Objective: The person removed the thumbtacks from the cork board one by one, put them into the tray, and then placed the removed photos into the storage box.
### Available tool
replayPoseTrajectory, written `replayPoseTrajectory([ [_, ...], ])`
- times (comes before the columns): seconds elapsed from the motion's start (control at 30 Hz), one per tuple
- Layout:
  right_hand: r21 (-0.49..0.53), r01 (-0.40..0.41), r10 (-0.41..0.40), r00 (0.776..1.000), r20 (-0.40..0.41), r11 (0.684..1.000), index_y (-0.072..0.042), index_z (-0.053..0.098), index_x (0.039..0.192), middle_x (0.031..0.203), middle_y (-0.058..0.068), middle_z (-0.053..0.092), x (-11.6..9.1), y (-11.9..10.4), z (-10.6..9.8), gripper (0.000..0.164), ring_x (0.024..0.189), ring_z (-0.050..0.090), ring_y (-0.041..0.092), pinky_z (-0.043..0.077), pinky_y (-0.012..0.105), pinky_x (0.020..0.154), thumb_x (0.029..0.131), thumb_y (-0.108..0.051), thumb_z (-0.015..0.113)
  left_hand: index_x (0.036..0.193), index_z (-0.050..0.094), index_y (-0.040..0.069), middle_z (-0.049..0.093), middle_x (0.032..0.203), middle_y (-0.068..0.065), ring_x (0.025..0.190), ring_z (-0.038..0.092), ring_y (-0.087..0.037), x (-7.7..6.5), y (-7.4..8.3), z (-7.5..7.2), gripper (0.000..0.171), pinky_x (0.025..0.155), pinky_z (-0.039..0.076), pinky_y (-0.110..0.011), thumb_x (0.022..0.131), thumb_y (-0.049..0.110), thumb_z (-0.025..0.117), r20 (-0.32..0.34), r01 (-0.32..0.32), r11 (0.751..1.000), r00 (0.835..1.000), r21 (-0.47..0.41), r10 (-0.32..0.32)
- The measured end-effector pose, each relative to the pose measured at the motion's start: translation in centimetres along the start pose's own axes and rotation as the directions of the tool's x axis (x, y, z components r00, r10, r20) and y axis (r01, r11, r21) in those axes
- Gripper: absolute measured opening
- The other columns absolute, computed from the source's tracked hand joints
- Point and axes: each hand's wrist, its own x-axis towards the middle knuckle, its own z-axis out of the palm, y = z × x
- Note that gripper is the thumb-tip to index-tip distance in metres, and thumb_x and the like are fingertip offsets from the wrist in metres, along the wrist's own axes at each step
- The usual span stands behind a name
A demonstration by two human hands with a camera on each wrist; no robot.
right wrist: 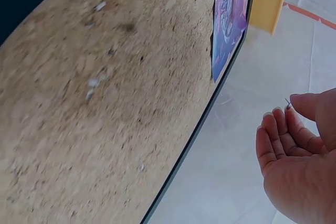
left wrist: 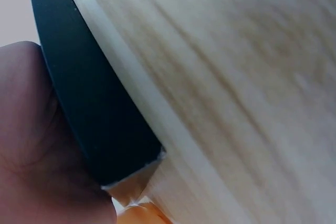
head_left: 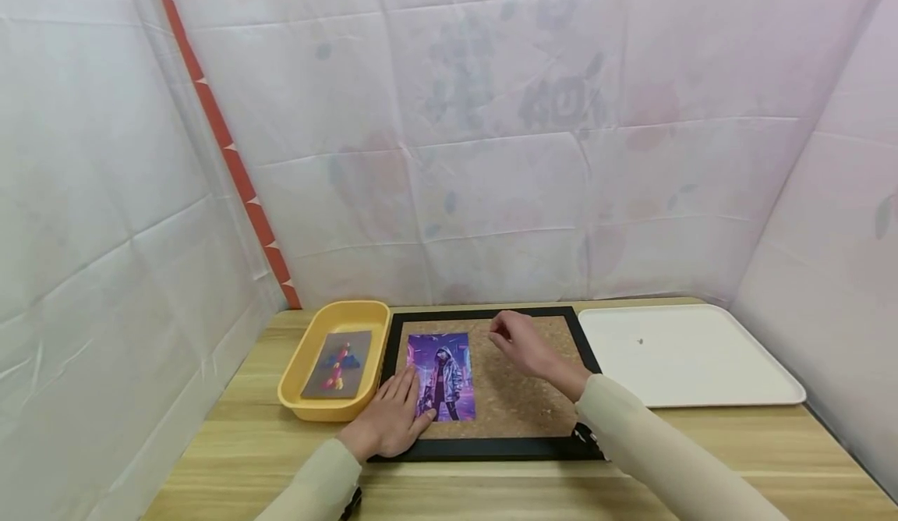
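A purple picture card (head_left: 456, 381) of a hooded figure in a shiny jacket lies on the left half of a black-framed cork board (head_left: 526, 404). My left hand (head_left: 394, 418) presses flat on the card's left edge and the frame's lower left corner, fingers stretched out. In the left wrist view the black frame edge (left wrist: 94, 82) runs beside the palm. Above the cork, right of the card's upper corner, is my right hand (head_left: 522, 345). Its thumb and forefinger pinch a small pin (right wrist: 287, 102), whose thin metal point shows in the right wrist view.
Left of the board stands a yellow bin (head_left: 291, 384) with another picture card (head_left: 340, 365) in it. A white tray (head_left: 701, 365) at the right bears a tiny dark bit (head_left: 640, 341). White sheeting (head_left: 491, 193) hangs behind the wooden table (head_left: 231, 443).
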Motion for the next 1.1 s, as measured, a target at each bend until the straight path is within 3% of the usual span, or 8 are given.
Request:
replayPoseTrajectory([
  [0.27,-0.023,-0.006,0.006,1.000,-0.006,1.000,-0.002,0.065,0.098,0.088,0.003,0.063,-0.9,0.9,-1.7,0.006,0.076,0.056,0.012,0.051,0.030,0.067,0.102,-0.006,0.063,0.163,0.018,0.001,0.004,0.171,-0.017,0.158,0.004,-0.031,-0.3,0.0,-0.2,0.081,0.127,0.008,-0.049,0.108,0.060,0.024,0.023,0.013,1.000,1.000,-0.005,-0.013],
  [0.63,-0.054,-0.016,0.014,0.999,-0.035,0.998,-0.003,0.065,0.098,0.087,0.002,0.064,-1.8,2.1,-4.7,0.007,0.077,0.058,0.012,0.051,0.034,0.070,0.102,-0.008,0.063,0.164,0.016,0.002,0.002,0.172,-0.016,0.158,0.003,-0.031,0.3,-0.2,0.3,0.081,0.127,0.008,-0.049,0.108,0.060,0.025,0.006,0.014,1.000,1.000,0.006,-0.014],
  [1.1,-0.074,0.002,-0.008,0.997,-0.078,0.997,-0.003,0.065,0.096,0.087,0.002,0.064,-2.7,3.4,-5.8,0.007,0.078,0.059,0.014,0.053,0.038,0.072,0.101,-0.007,0.064,0.162,0.018,-0.003,0.006,0.171,-0.019,0.158,0.006,-0.033,-0.5,0.7,-0.9,0.083,0.127,0.008,-0.051,0.108,0.060,0.021,0.023,0.009,1.000,1.000,-0.011,-0.009],
])
